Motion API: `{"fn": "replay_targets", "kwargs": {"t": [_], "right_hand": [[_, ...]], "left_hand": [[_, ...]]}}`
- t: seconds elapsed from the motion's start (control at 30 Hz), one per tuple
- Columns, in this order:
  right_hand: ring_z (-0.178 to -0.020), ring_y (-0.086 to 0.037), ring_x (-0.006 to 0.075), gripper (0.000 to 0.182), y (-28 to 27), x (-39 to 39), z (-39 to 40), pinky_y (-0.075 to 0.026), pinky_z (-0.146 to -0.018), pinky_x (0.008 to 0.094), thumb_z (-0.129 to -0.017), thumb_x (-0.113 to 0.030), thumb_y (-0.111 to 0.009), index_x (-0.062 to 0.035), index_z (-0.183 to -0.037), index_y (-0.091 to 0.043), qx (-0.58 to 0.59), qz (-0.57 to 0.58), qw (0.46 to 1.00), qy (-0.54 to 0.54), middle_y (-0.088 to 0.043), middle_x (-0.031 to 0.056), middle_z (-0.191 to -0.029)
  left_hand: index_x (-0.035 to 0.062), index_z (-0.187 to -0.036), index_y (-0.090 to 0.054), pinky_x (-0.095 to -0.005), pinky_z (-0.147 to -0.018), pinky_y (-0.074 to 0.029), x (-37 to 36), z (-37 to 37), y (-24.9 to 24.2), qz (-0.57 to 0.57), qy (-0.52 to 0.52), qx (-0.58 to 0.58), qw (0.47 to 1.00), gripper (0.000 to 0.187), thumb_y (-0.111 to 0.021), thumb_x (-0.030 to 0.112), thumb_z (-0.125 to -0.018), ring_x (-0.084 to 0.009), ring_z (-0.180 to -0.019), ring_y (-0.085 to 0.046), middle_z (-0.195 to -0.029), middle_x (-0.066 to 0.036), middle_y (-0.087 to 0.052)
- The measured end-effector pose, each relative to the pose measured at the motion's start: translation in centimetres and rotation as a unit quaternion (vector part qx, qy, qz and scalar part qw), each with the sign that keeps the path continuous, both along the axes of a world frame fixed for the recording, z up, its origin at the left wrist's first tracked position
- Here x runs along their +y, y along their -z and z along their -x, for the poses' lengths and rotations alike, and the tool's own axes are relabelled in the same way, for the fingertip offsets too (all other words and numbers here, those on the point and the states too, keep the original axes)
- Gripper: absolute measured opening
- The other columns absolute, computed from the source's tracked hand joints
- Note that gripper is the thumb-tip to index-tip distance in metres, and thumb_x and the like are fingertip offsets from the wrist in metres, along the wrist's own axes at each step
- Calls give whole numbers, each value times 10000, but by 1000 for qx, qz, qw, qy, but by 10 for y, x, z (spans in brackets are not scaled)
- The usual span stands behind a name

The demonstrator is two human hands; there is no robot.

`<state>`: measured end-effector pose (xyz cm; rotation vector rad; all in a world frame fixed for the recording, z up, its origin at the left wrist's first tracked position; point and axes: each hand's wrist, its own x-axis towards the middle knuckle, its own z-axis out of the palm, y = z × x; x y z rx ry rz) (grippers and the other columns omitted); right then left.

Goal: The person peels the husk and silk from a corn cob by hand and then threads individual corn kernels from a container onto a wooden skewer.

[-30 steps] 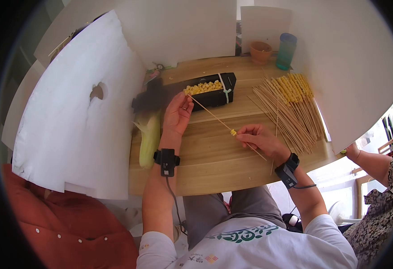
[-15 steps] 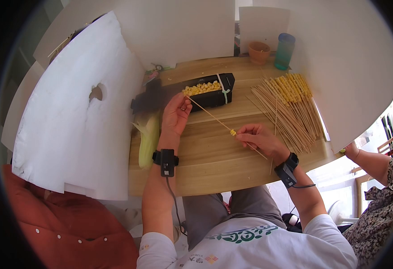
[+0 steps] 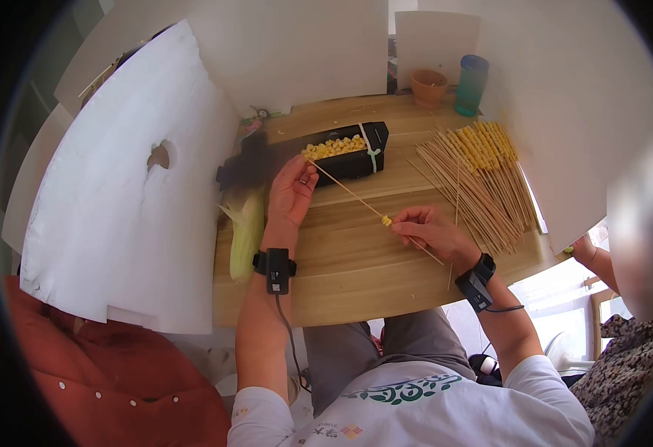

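My right hand (image 3: 425, 229) is closed around the lower part of a thin wooden skewer (image 3: 350, 192), which slants up and to the left over the table. A few yellow corn kernels (image 3: 386, 220) are threaded on it, just beside my right fingertips. At the skewer's upper end, my left hand (image 3: 294, 185) is pinched closed on the tip; whether a kernel is also between those fingers is hidden. Right behind my left fingertips is a black box (image 3: 358, 163) of loose corn kernels (image 3: 334, 148), with a pale band tied round its right end.
An ear of corn in its husk (image 3: 247, 237) lies left of my left forearm. Bare skewers (image 3: 469, 195) and skewers full of kernels (image 3: 483, 145) are piled at right. Behind stand a clay pot (image 3: 428, 89) and a teal cup (image 3: 472, 88). White boards (image 3: 129, 164) wall the table (image 3: 326, 294).
Both hands and the skewer keep nearly the same pose. At far right, a blurred pale shape now covers part of another person's arm.
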<state>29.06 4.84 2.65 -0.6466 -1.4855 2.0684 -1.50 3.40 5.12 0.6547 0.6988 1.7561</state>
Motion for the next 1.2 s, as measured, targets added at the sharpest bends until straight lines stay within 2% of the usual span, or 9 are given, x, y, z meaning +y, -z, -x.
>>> {"fn": "replay_targets", "kwargs": {"t": [0.5,0.8,0.87,0.93,1.1,1.2], "right_hand": [[-485,-451,4,118,-2,-1,0,-308,-429,157,-868,-141,-691,-34,-914,-668,1,5,1000,0,-604,-1,-655],[-499,-450,8,125,-1,0,1,-312,-448,163,-866,-136,-691,-32,-931,-672,18,28,999,-1,-593,-4,-657],[-502,-444,9,128,2,-1,-3,-310,-453,164,-871,-141,-687,-32,-936,-673,7,21,999,28,-591,-6,-663],[-511,-429,11,128,1,-1,-3,-305,-455,170,-880,-156,-677,-40,-933,-673,30,26,999,2,-593,-12,-684],[-511,-416,5,119,4,2,-5,-294,-449,172,-885,-171,-668,-53,-906,-672,62,4,998,-28,-589,-30,-683],[-513,-418,0,113,-2,-1,-5,-289,-448,168,-886,-167,-665,-54,-893,-675,40,3,999,-12,-587,-34,-671]], "left_hand": [[-2,-1010,-611,-244,-722,-542,-1,-4,-3,-14,15,-29,999,117,-612,76,-923,-134,-806,-608,-889,-57,-634],[-16,-983,-600,-249,-711,-527,-3,1,-4,-21,48,-34,998,100,-606,67,-927,-134,-803,-591,-888,-62,-622],[-3,-1001,-606,-253,-712,-522,-1,0,-1,-33,60,-66,995,112,-620,61,-911,-134,-791,-592,-874,-62,-629],[-10,-1020,-600,-254,-718,-514,2,4,3,-51,76,-57,994,130,-622,49,-907,-142,-807,-584,-897,-69,-625],[-18,-1031,-598,-251,-732,-515,2,6,2,-38,69,-53,995,139,-618,53,-914,-142,-820,-586,-921,-72,-625],[-16,-1030,-599,-250,-735,-516,2,6,2,-34,49,-42,997,137,-612,69,-923,-141,-801,-587,-912,-71,-627]]}}
